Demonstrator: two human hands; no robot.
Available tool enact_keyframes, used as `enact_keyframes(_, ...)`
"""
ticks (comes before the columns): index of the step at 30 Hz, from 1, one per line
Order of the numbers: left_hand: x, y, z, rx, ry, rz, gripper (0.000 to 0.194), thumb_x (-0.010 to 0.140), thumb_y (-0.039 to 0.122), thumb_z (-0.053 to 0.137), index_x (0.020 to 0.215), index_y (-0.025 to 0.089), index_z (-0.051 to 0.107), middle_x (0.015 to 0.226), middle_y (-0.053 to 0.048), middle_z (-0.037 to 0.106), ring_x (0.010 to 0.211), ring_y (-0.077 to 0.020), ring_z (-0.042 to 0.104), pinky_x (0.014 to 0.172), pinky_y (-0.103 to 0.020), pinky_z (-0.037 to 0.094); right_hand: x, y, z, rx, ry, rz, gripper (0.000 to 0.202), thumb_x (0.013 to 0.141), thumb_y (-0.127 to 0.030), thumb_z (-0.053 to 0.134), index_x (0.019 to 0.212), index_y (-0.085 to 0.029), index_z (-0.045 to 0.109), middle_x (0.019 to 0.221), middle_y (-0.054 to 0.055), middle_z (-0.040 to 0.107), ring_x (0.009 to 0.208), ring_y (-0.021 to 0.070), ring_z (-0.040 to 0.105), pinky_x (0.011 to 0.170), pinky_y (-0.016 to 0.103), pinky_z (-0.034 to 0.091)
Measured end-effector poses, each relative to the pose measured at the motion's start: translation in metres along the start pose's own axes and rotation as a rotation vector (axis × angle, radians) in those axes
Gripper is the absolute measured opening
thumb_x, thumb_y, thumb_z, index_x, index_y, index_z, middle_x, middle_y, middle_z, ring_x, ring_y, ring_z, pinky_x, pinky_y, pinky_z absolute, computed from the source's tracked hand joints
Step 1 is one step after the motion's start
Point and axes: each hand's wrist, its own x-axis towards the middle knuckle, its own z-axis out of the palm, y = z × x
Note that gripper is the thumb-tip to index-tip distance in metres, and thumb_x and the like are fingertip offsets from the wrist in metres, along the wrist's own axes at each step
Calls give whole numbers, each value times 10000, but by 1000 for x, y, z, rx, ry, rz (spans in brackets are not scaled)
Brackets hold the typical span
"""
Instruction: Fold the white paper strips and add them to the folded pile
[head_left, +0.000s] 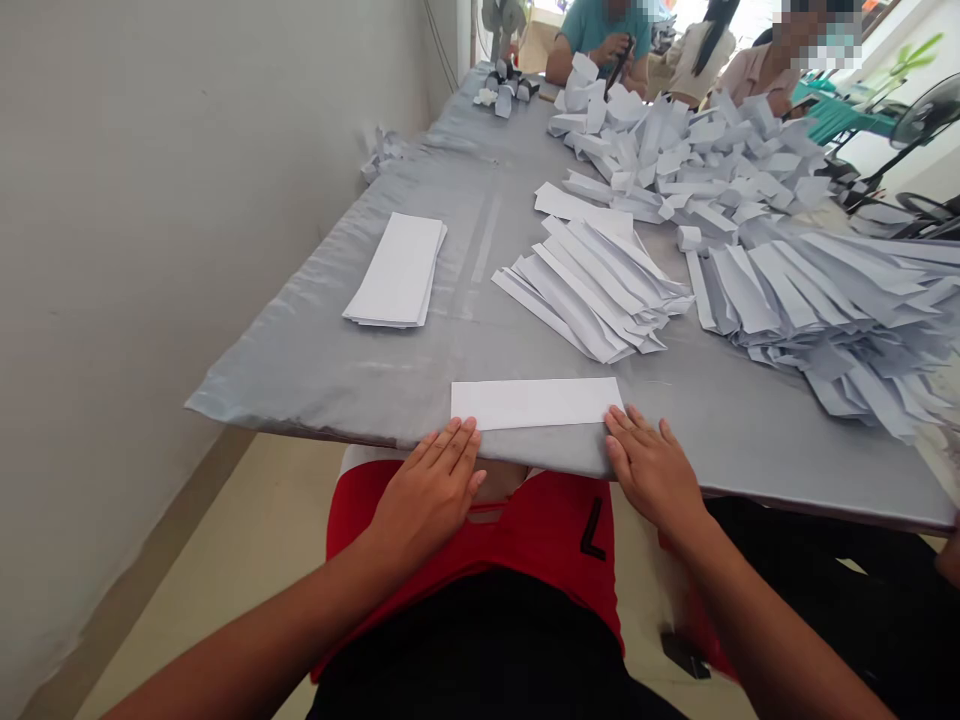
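Both hands lay flat at the near edge of the bench (315, 370), fingers on a folded paper strip (536, 402).

The left hand (431, 490) and right hand (652, 465) were open, gripping nothing — fingertips pressed the strip's near corners. Beyond sat a flat paper stack (397, 270), then folded strips (592, 290); the big pile (840, 300) ran off-frame right — far co-workers' hands were mostly hidden.

1. A folded paper strip (536, 402) lies at the near edge of the counter (315, 360), between the left hand (431, 490) and right hand (651, 468).
2. Behind it lies a fan of folded strips (592, 290); a flat paper stack (397, 270) lies to their left.
3. A larger heap of strips (825, 300) lies along the right edge.
4. A loose pile of folded pieces (675, 150) lies toward the far edge.
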Motion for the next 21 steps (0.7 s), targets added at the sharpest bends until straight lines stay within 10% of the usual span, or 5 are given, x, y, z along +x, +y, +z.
enact_keyframes(11,1,0,-1,12,-14,7,502,1015,268,430,1485,96,478,1441,-169,575,1338,-309,558,1085,-445,492,28,-127,10,278,27,-357,462,1020,-252,433,1465,-171,526,1490,96,532,1424,241,467,1191,479,373)
enact_keyframes(21,0,2,0,24,-16,-2,464,1015,242,420,1445,102,525,1461,-152,558,1349,-284,552,1109,-433,469,1,-27,4,117,-18,-6,471,1066,-297,278,1402,-198,593,1399,119,618,1340,275,562,1107,583,438)
